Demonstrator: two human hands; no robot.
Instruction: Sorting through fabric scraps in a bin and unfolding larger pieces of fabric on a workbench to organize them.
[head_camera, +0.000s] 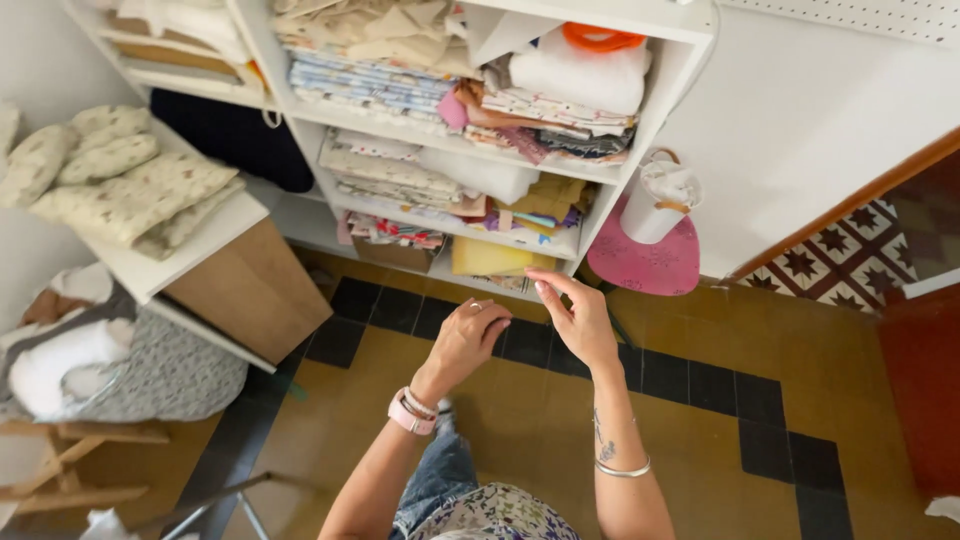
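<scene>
Both my hands are raised in front of a white shelf unit (655, 100) stuffed with folded fabrics. My left hand (468, 335), with a pink watch on its wrist, is loosely curled and holds nothing that I can see. My right hand (578, 318), with a silver bangle on its forearm, has thumb and fingers pinched close together near the lowest shelf; whether they hold something thin is unclear. Just beyond the fingertips lies a yellow folded cloth (490, 258) on the bottom shelf.
Stacked patterned fabrics (380, 85) fill the upper shelves, with an orange ring (600, 38) on top. A pink cloth (645, 262) and a white bag (660, 200) hang at the unit's right side. Padded cushions (120, 185) rest on a white table at left. The floor is yellow and black tile.
</scene>
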